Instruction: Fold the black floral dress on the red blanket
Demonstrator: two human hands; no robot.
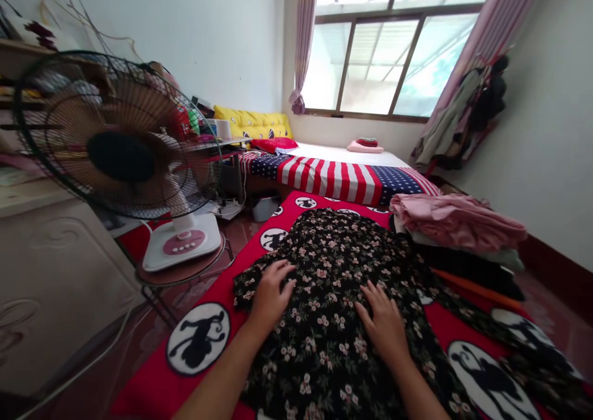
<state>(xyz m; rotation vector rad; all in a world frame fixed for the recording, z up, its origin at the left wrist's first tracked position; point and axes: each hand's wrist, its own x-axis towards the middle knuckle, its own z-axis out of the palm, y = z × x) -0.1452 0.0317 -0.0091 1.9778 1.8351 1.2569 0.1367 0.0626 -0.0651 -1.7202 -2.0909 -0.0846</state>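
A black floral long-sleeved garment (319, 309) lies spread on a red cloth (241, 278) printed with dark figures in white circles. Its right sleeve (467, 309) stretches out across the cloth toward the lower right, while the left sleeve is folded near my left hand. My left hand (272, 293) rests over the garment's left side, fingers slightly apart. On the right half of the same fabric, my right hand (383, 322) lies flat with its fingers extended. Neither hand grips anything that I can see.
A stack of folded clothes (463, 241), pink on top, sits right of the garment. At left, a fan (123, 154) stands on a round stool (185, 272) beside a pale cabinet (55, 290). Behind is a bed with a striped, starred cover (331, 176) below a window (375, 68).
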